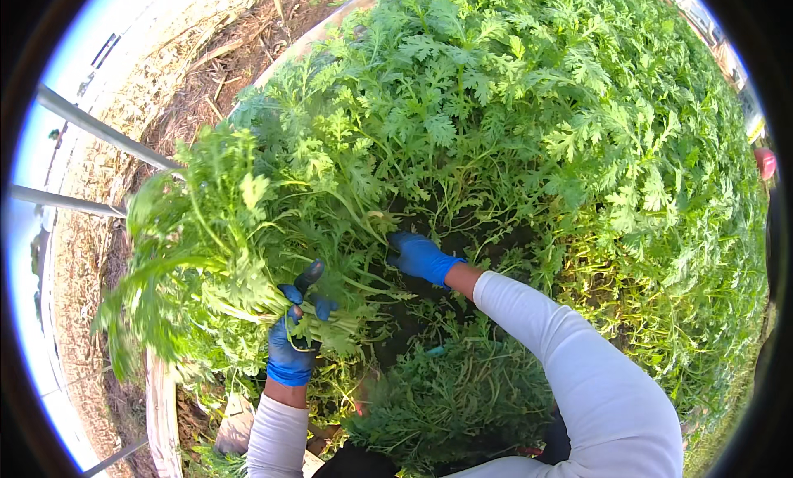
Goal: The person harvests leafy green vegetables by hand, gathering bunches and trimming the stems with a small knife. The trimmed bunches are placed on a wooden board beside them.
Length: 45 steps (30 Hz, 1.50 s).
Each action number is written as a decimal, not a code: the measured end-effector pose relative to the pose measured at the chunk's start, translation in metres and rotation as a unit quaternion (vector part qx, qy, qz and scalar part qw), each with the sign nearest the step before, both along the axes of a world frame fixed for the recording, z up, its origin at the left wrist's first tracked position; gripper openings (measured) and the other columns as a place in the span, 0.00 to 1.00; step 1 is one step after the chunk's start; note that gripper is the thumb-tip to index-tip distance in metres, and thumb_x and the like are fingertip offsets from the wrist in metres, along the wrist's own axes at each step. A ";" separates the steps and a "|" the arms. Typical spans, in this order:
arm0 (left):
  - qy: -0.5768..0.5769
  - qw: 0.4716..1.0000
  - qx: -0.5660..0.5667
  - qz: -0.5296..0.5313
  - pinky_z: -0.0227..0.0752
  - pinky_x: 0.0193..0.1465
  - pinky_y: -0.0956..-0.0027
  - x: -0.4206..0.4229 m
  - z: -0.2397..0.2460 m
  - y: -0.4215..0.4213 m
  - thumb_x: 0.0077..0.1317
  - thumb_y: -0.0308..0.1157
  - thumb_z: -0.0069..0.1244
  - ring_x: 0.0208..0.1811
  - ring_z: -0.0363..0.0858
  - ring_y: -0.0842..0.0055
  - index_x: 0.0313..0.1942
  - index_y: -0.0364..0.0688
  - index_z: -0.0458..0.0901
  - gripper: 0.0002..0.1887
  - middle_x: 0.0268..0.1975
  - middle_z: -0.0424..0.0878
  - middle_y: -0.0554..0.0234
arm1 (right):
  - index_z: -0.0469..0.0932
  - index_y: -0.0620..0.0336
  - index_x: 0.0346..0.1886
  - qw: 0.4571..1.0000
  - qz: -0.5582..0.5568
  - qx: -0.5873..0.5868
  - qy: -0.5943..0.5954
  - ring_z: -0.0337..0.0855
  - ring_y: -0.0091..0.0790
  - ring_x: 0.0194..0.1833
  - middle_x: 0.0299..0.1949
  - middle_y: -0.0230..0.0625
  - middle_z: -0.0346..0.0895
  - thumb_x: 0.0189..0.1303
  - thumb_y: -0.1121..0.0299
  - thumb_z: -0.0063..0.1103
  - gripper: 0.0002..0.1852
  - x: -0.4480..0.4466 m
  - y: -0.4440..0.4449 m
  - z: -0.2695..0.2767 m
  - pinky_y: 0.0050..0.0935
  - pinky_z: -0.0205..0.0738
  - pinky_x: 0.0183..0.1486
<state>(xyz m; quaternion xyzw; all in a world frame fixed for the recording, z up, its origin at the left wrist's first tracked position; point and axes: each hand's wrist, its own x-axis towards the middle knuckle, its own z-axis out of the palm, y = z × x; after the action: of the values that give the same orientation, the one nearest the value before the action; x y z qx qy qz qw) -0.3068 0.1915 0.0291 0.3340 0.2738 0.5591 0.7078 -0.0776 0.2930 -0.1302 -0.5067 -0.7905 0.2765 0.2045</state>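
Note:
My left hand (pixel 296 329), in a blue glove, holds a thick bunch of leafy green stems (pixel 248 304) whose leaves spread to the left and look blurred. Its thumb and a finger stick up around the stems. My right hand (pixel 418 255), gloved in blue too, reaches down at the base of the standing leafy plants (pixel 458 100); its fingertips are hidden among stems and shadow, so its grip does not show. Below it lies a heap of green plants (pixel 458 397) in front of my body.
Metal poles (pixel 105 128) cross the left side beside dry straw (pixel 99 255). A wooden board (pixel 162 410) edges the bed at the lower left, with a wooden piece (pixel 235 423) near it. A pinkish-red thing (pixel 766 162) shows at the far right rim.

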 end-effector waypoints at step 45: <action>-0.156 0.983 -0.091 -0.027 0.69 0.49 0.72 0.006 0.044 -0.040 0.57 0.31 0.53 0.36 0.71 0.73 0.58 0.32 0.67 0.28 0.36 0.72 0.64 | 0.75 0.64 0.36 0.933 0.266 -0.208 0.128 0.79 0.55 0.33 0.30 0.54 0.77 0.64 0.53 0.47 0.20 -0.031 -0.106 0.194 0.47 0.72 0.38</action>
<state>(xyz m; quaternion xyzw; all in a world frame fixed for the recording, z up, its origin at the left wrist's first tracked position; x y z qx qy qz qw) -0.3006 0.1514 0.0730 0.1838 0.2010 0.5578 0.7840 -0.1085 0.1867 0.0635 -0.2694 -0.7885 0.5411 0.1132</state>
